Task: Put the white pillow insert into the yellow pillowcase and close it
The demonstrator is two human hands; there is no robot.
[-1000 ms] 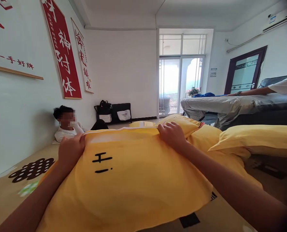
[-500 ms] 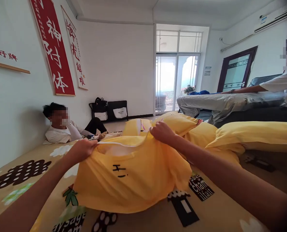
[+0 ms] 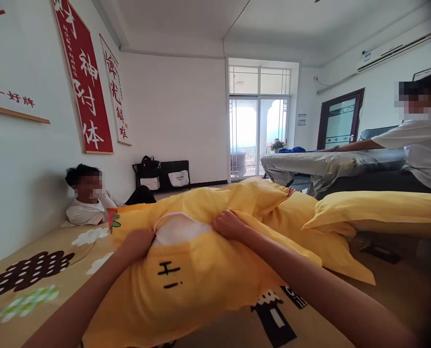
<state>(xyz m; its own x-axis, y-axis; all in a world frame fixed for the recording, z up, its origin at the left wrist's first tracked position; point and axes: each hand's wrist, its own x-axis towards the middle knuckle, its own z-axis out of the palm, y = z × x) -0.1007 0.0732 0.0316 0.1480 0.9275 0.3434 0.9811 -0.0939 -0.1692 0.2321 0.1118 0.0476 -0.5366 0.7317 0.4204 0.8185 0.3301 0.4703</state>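
A yellow pillowcase [image 3: 201, 275] with "Hi" printed on it lies bunched before me on the patterned bed sheet [image 3: 103, 270]. Through its opening shows a white pillow [image 3: 181, 229]. My left hand [image 3: 137, 246] is closed on the left edge of the opening, and my right hand [image 3: 230, 224] grips the edge on the right. The fingertips of both hands are partly hidden in the cloth. Part of the yellow cloth is folded back beyond my hands, with a small red and green print at its far left corner.
More yellow pillows [image 3: 378, 208] lie on the bed to the right. One person [image 3: 87, 208] reclines by the left wall. Another person [image 3: 427, 140] sits at the right, an arm over a plastic-covered table [image 3: 309, 162]. Black bags stand at the back wall.
Both hands have come lower and closer, pulling the pillowcase's opening edge toward me. The upper layer of cloth now spreads away beyond the hands. The view has tilted up slightly.
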